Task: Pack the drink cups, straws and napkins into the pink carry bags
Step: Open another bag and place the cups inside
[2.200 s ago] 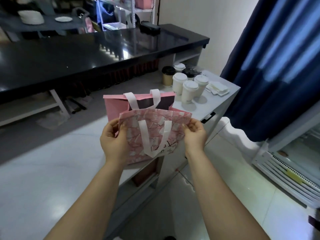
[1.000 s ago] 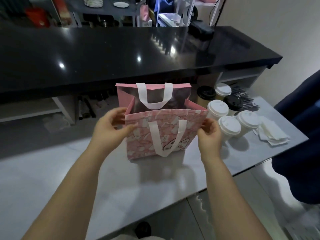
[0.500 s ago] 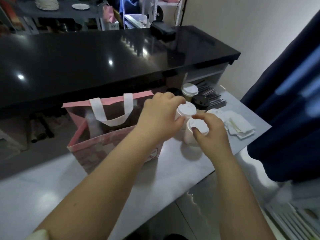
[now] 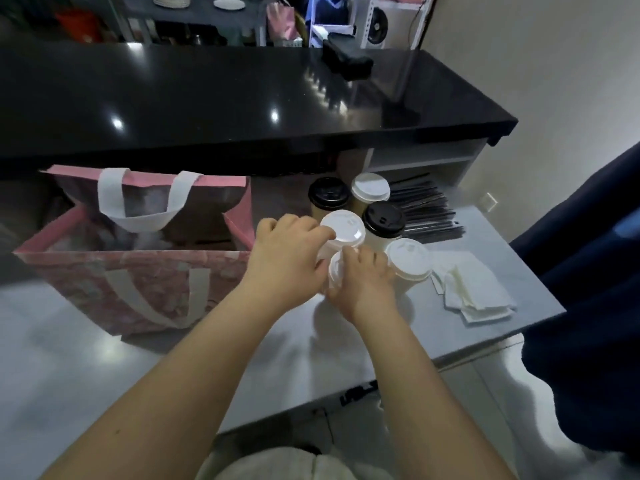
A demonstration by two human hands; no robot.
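Zero packed, pink patterned fabric carry bag [image 4: 138, 282] looks empty; left hand [image 4: 287, 258] grasps rear white-lidded paper cup [image 4: 344, 226], right hand [image 4: 363, 282] grasps front white-lidded paper cup [image 4: 335, 269].

Dim, glare spots on black counter [image 4: 207, 98], fisheye edges, slight blur.

At twelve o'clock I see the long black counter top [image 4: 207, 98], mirror-glossy. The grey table top [image 4: 304, 368] reads smooth, matt. At nine o'clock the pink patterned cloth carry bag [image 4: 138, 282] looks matt, its lining silvery, shiny. The pale paper cups [image 4: 408, 259] wear smooth plastic lids; white paper napkins [image 4: 474, 292] at three o'clock lie creased.
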